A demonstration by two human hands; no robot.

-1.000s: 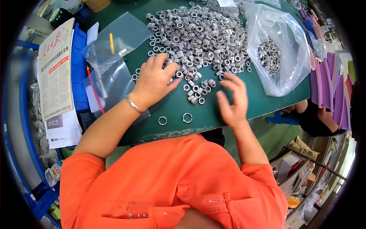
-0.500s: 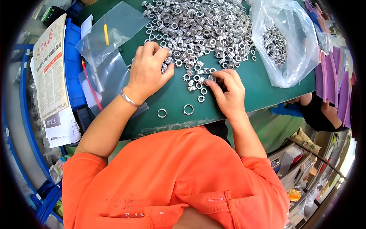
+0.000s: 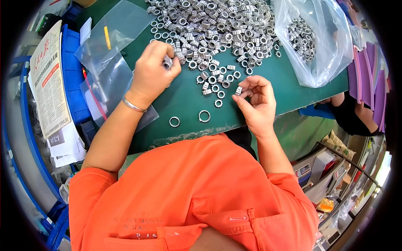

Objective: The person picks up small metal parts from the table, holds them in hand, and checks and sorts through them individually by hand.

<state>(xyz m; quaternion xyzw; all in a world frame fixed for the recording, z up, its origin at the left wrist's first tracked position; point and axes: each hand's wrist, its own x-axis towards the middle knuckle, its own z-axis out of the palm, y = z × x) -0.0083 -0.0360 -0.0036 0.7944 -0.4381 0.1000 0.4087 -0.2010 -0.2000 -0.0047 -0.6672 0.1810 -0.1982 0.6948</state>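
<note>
Pinching one toothed ring (image 3: pixel 238 90) between thumb and index, the right hand (image 3: pixel 259 104) has its fingers drawn narrow near the front edge of the green bench (image 3: pixel 184 102). The left hand (image 3: pixel 150 73) curls its fingers around metal rings (image 3: pixel 167 62); how many, I cannot tell. Just beyond the left fingers, and spreading away from them, lies the big pile (image 3: pixel 217 27) of similar rings. Between the two hands sits a small loose cluster (image 3: pixel 217 79), just left of the right fingers. Nearer the body than either hand's fingers lie a smaller plain ring (image 3: pixel 174 121) and a larger plain ring (image 3: pixel 204 116), apart. Beyond the right fingers, off to their right, stands a clear bag (image 3: pixel 335 50) with more rings inside.
</note>
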